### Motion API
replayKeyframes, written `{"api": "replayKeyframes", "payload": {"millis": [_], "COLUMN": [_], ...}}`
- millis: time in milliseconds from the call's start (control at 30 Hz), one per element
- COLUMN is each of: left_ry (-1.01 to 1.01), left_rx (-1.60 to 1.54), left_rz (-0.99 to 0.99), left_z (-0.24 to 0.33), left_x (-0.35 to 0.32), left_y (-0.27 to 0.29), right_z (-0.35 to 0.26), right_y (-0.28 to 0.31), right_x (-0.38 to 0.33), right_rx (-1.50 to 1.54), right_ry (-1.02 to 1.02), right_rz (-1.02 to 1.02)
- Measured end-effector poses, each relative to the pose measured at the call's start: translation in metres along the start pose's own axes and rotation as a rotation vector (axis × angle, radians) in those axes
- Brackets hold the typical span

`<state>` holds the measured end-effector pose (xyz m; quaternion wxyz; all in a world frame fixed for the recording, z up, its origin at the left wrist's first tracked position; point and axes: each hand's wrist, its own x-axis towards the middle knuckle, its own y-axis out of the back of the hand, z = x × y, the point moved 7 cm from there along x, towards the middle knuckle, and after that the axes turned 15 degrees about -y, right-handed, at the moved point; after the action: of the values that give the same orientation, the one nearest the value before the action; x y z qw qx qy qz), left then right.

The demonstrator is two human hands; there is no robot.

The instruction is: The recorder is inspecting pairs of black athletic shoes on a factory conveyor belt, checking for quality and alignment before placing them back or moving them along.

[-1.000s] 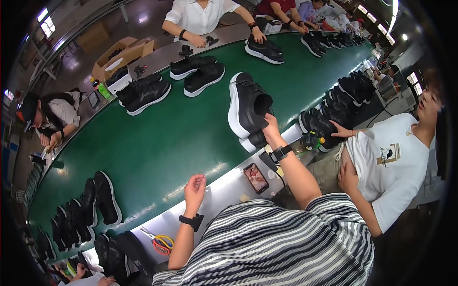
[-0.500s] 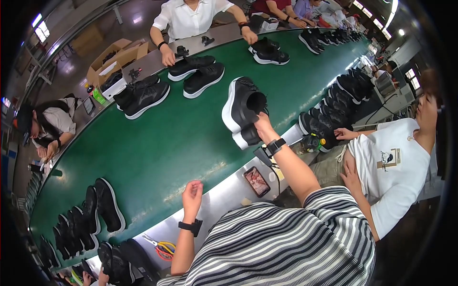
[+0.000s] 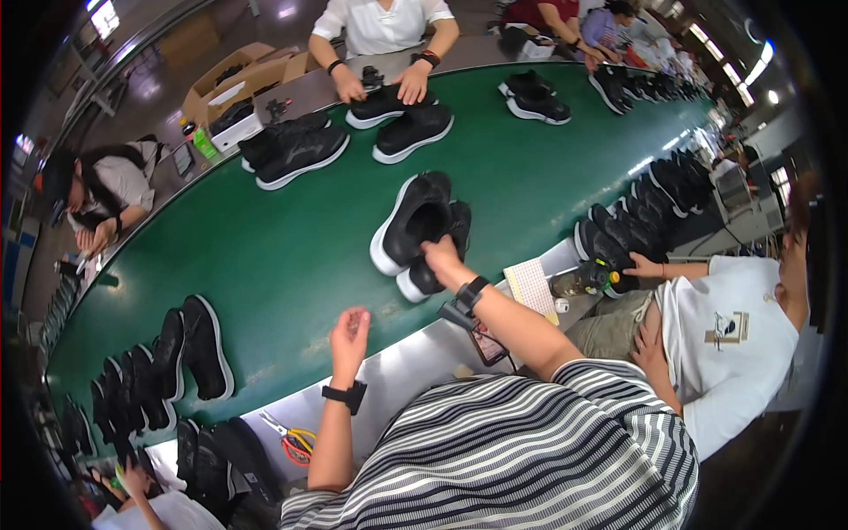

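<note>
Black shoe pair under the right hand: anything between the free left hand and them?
Nothing visible. Only bare green belt lies between the left hand and the black shoe pair, which the right hand touches.

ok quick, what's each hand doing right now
Left hand: loosely curled above the green belt, holding nothing visible.
Right hand: closed on the black shoe.
</note>
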<state>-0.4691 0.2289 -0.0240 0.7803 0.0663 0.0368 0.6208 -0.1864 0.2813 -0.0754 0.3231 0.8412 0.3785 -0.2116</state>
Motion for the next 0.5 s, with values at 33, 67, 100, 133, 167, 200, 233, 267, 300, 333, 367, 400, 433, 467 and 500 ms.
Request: {"api": "replayKeyframes", "payload": {"millis": [33, 67, 100, 133, 167, 200, 233, 267, 300, 333, 367, 400, 433, 467, 500], "left_ry": [-0.11, -0.252, -0.207, -0.333, -0.465, -0.45, -0.27, -0.042, -0.016, -0.059, -0.183, -0.295, -0.344, -0.313, -0.325], "left_rx": [0.096, 0.188, 0.205, 0.38, 0.557, 0.562, 0.46, 0.356, 0.345, 0.335, 0.589, 0.856, 0.857, 0.849, 0.873], "left_rz": [0.042, 0.09, 0.097, 0.106, 0.111, 0.112, -0.013, -0.149, -0.198, -0.186, -0.206, -0.244, -0.22, -0.215, -0.235], "left_z": [0.008, 0.017, 0.012, 0.018, 0.023, 0.017, -0.004, -0.027, -0.034, -0.034, -0.03, -0.026, -0.025, -0.03, -0.033], "left_x": [0.009, 0.017, 0.026, 0.037, 0.042, 0.045, 0.052, 0.053, 0.05, 0.047, 0.043, 0.038, 0.036, 0.036, 0.037], "left_y": [0.008, 0.015, 0.02, 0.025, 0.028, 0.033, 0.033, 0.031, 0.032, 0.035, 0.035, 0.03, 0.025, 0.019, 0.01], "right_z": [0.009, 0.019, 0.026, 0.033, 0.038, 0.051, 0.055, 0.061, 0.064, 0.07, 0.067, 0.068, 0.067, 0.066, 0.065], "right_y": [-0.021, -0.045, -0.068, -0.088, -0.108, -0.13, -0.146, -0.153, -0.151, -0.145, -0.135, -0.123, -0.104, -0.087, -0.066], "right_x": [-0.011, -0.022, -0.036, -0.049, -0.062, -0.073, -0.089, -0.102, -0.11, -0.114, -0.119, -0.117, -0.11, -0.1, -0.09], "right_rx": [-0.095, -0.176, -0.23, -0.257, -0.356, -0.34, -0.305, -0.311, -0.304, -0.332, -0.26, -0.265, -0.215, -0.219, -0.203], "right_ry": [-0.017, -0.06, -0.044, -0.06, -0.031, -0.167, -0.162, -0.21, -0.222, -0.262, -0.198, -0.159, -0.114, -0.036, 0.046], "right_rz": [0.014, -0.012, -0.05, -0.115, -0.186, -0.432, -0.646, -0.824, -0.895, -0.928, -1.035, -1.021, -0.96, -0.811, -0.674]}}
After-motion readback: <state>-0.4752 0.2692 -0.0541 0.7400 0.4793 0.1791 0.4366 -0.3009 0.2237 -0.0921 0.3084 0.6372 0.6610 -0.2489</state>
